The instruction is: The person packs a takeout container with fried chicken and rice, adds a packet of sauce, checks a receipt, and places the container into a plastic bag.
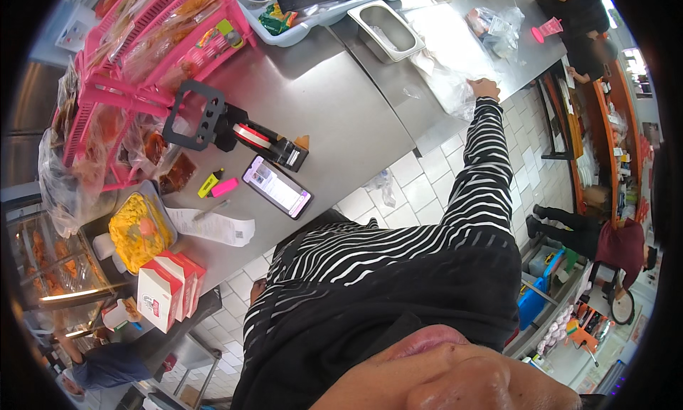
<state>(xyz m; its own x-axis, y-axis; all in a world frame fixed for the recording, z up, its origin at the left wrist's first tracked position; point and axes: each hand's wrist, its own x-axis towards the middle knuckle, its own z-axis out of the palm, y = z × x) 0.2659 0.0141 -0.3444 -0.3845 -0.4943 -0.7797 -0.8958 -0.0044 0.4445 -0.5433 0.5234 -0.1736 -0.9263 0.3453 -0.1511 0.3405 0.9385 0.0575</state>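
My right hand reaches forward to the steel table's edge. Its fingers are curled on a clear plastic bag, which lies over a bright white sheet. Beside the sheet stands a steel food pan with some clear plastic inside. My left hand hangs low at my side, mostly covered by the striped sleeve; its fingers are hidden. Nearer my left side, a lit smartphone, a tape dispenser, a yellow highlighter, a pink highlighter and a printed receipt lie on the table.
Pink plastic racks hold bagged food at the left. A tub of yellow food stands near red-and-white boxes. A blue bin is at the back. Other people stand around the room.
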